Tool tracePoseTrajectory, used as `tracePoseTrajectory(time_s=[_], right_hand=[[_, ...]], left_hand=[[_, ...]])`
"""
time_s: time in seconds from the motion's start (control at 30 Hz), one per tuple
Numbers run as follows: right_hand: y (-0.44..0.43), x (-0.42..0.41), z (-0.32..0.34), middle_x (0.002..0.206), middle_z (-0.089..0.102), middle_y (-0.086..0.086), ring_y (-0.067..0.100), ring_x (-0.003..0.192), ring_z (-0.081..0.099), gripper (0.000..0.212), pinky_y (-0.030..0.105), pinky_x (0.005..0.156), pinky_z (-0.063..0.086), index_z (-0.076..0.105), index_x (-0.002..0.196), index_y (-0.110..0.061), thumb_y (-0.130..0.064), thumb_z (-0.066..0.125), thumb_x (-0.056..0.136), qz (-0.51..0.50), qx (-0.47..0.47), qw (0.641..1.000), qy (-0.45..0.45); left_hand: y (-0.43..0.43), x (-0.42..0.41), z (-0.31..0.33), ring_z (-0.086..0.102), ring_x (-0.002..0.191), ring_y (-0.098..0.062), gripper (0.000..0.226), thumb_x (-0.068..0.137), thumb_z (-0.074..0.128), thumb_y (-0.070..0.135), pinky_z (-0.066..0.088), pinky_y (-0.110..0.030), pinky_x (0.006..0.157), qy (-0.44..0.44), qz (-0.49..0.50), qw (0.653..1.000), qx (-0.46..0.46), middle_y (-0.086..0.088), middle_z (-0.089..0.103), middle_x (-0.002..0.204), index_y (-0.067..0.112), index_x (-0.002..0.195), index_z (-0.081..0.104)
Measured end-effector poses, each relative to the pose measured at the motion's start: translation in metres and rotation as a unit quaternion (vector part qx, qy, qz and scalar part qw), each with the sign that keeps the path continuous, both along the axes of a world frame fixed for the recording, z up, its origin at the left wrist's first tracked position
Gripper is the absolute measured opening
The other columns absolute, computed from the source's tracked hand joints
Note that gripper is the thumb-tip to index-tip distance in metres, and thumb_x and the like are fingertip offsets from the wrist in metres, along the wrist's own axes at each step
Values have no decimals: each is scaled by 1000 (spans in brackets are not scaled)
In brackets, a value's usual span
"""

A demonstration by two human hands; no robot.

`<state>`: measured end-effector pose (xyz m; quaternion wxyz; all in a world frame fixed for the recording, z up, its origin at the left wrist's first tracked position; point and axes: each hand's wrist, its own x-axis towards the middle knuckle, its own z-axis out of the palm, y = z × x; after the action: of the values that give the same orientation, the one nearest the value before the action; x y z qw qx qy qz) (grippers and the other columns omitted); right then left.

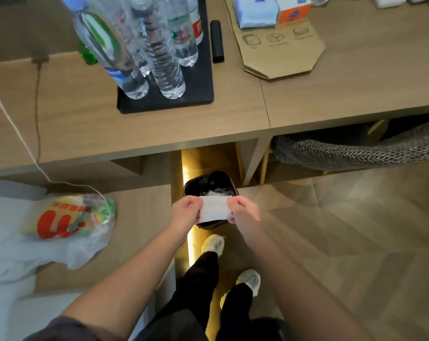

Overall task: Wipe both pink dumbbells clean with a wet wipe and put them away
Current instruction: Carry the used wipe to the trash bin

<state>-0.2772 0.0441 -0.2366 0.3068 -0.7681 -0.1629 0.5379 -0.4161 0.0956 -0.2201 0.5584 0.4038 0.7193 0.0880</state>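
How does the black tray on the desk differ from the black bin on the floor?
The tray is flat and shallow; the bin is deep and open-topped. The tray sits on the desk; the bin stands on the floor. The tray carries upright water bottles; the bin holds pale crumpled waste. Both are black.

Wooden desk [159, 124] is carrying a black tray [198, 94] of water bottles [169, 77], a black roll [217, 40] and a flattened paper bag [282, 57]. A plastic bag [73, 225] is lying on the lower ledge [139, 217]. A black bin [196, 183] is standing on the floor [356, 230].

Beneath wipe [214, 209]: bin [209, 177] (bottles [159, 57] on tray [198, 94] behind).
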Motion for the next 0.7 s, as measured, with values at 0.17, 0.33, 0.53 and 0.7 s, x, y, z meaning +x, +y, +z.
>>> tracePoseTrajectory(time_s=[0.17,0.33,0.53,0.7], right_hand=[[12,-9,-66,85,62,11,23,81,62,22,36,80,54,65,95,-4,-22,53,99,50,19,996,-70],[16,-28,-140,96,68,13,20,82,61,22,33,81,52,69,102,-5,-19,53,98,62,-2,994,-92],[24,-33,-248,108,67,14,27,99,64,25,22,68,40,65,108,-3,-14,44,101,167,-37,973,-158],[35,-38,-316,127,60,13,26,114,58,27,27,84,45,57,123,-2,-6,42,100,230,-58,958,-159]], left_hand=[[21,-3,-59,63,100,-28,14,98,53,19,58,-35,84,2,-41,999,-26,-13,63,103,13,97,65],[35,-8,-126,67,94,-29,16,97,54,23,56,-48,91,36,-103,993,-38,-8,68,94,15,92,67],[49,-15,-243,67,94,-28,15,95,58,22,55,-49,93,63,-127,990,-25,-5,69,93,22,84,67],[63,-17,-305,67,92,-21,12,100,54,16,57,-37,87,39,-139,989,-34,-8,68,102,11,100,66]])
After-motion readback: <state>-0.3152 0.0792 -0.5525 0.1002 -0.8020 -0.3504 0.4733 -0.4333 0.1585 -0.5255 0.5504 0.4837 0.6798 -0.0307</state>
